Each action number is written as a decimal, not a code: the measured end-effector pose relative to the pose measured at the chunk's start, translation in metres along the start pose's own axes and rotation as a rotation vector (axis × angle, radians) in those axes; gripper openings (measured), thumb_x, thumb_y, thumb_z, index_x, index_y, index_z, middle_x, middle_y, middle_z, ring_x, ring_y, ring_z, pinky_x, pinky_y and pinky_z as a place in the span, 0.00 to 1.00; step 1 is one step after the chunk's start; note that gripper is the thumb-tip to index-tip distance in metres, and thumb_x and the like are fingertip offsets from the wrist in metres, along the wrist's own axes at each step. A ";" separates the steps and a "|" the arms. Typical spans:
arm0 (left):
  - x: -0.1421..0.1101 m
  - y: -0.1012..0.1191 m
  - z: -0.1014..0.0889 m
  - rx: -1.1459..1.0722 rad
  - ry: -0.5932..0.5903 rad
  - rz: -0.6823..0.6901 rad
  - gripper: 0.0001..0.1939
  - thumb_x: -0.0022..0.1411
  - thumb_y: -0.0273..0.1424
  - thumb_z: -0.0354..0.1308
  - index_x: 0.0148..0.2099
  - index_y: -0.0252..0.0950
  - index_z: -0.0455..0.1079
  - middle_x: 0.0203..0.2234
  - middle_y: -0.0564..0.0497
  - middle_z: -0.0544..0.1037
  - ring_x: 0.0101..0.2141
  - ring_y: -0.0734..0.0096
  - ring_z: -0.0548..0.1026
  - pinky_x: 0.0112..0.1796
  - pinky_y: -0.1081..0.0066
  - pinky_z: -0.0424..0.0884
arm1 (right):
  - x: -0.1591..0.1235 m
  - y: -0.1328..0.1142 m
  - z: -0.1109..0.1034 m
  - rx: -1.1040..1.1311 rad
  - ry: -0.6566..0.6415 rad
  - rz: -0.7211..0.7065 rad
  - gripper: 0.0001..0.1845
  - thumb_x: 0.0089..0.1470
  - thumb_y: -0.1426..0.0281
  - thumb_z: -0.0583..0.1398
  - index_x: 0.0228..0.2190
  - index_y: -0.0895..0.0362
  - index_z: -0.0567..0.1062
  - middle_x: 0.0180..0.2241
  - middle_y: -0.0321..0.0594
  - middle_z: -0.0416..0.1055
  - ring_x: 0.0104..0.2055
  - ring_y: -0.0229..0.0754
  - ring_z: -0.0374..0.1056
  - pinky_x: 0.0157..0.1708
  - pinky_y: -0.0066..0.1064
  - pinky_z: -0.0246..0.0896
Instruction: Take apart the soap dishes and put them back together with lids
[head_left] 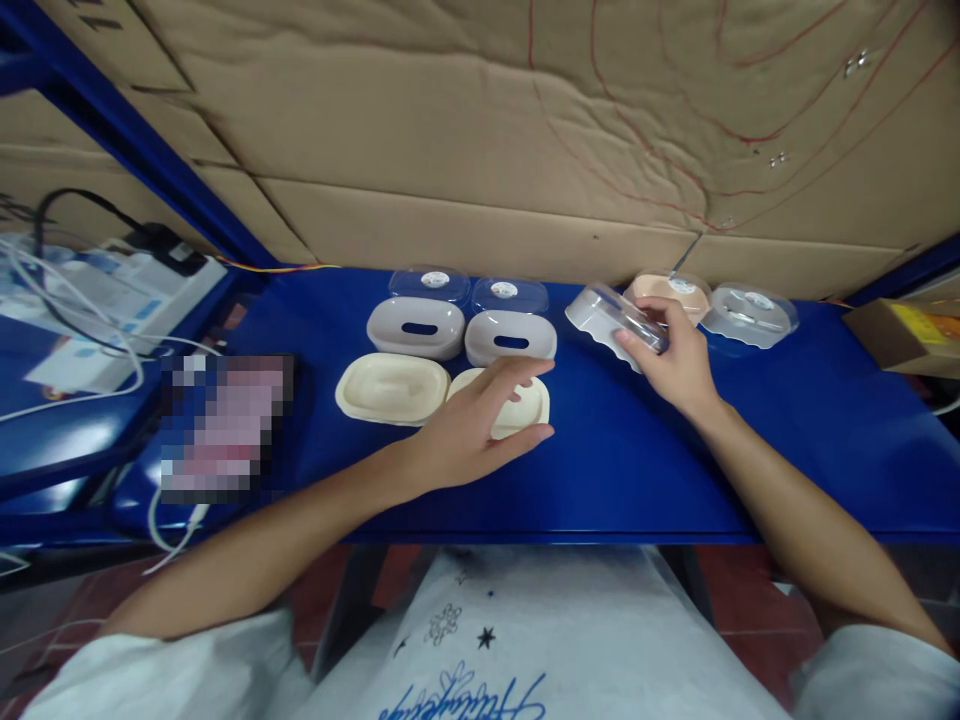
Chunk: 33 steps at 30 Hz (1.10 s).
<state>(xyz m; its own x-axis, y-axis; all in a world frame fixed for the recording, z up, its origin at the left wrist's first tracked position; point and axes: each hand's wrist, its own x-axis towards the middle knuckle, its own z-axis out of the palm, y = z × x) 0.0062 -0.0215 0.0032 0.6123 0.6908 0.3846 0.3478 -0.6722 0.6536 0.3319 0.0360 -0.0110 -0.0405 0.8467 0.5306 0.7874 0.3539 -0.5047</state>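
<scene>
My right hand [671, 360] grips a clear plastic piece [600, 320] with a wavy lower edge, tilted above the blue table. Behind it are a peach oval box [664, 295] with a clear top and a greyish clear-topped box [754, 315]. My left hand [487, 420], fingers apart, is over a cream oval tray [532, 408] and partly hides it; contact I cannot tell. Beside that lies another cream tray [394, 387]. Two pale oval shells with slots, a left one [416, 345] and a right one [484, 345], stand behind, with clear lids [429, 284] [510, 294] further back.
A phone-like device [229, 430] with a blurred screen and white cable lies at the left. Cables and a white box [150, 310] are beyond it. Cardboard [420, 130] backs the blue table [600, 480]. An open carton [904, 335] stands at the right.
</scene>
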 end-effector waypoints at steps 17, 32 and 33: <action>0.000 0.006 0.010 -0.699 0.058 -0.343 0.54 0.52 0.40 0.82 0.75 0.48 0.60 0.71 0.41 0.68 0.66 0.41 0.73 0.64 0.45 0.74 | -0.035 -0.043 0.006 0.457 -0.045 -0.410 0.37 0.62 0.37 0.60 0.62 0.45 0.72 0.60 0.49 0.76 0.64 0.63 0.73 0.62 0.61 0.71; -0.006 0.017 0.005 -0.415 -0.359 -0.150 0.55 0.52 0.48 0.81 0.76 0.48 0.60 0.71 0.39 0.69 0.69 0.39 0.69 0.68 0.38 0.64 | 0.003 0.042 0.027 -0.124 -0.216 -0.234 0.33 0.65 0.47 0.62 0.63 0.51 0.72 0.68 0.56 0.68 0.73 0.65 0.61 0.70 0.64 0.56; -0.006 0.016 0.005 -0.412 -0.365 -0.147 0.55 0.53 0.48 0.81 0.76 0.48 0.60 0.71 0.39 0.69 0.69 0.39 0.69 0.68 0.38 0.64 | 0.002 0.042 0.027 -0.161 -0.223 -0.240 0.32 0.67 0.48 0.60 0.64 0.50 0.72 0.70 0.55 0.66 0.75 0.66 0.58 0.71 0.66 0.53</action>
<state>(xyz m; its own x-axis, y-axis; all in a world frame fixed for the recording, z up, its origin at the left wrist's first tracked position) 0.0114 -0.0380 0.0082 0.8096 0.5830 0.0678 0.1874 -0.3662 0.9115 0.3479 0.0636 -0.0494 -0.3551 0.8193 0.4502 0.8251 0.5011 -0.2611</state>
